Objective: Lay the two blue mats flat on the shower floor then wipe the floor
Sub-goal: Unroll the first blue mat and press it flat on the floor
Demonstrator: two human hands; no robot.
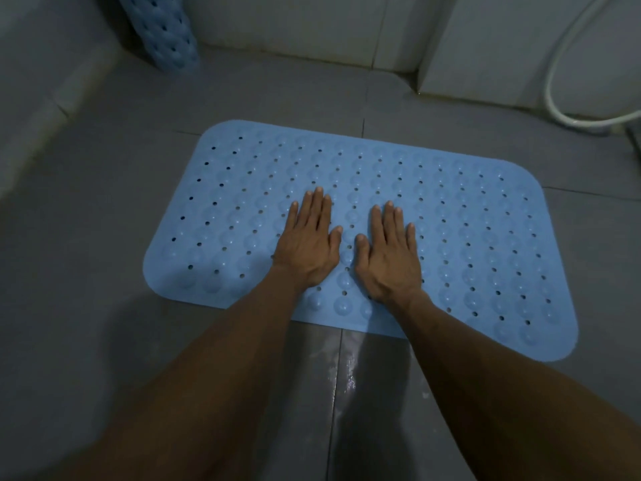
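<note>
A blue mat (468,237) with holes and round bumps lies flat on the grey tiled shower floor (104,189). My left hand (308,241) presses palm-down on the mat's middle, fingers straight and together. Beside it, my right hand (390,253) presses flat on the same mat, fingers straight. A second blue mat (163,26) stands rolled up against the wall in the far left corner.
A white shower hose (562,95) loops down at the far right by the white wall. A wet, shiny patch of floor (347,380) lies between my forearms, near the mat's front edge. A low ledge runs along the left.
</note>
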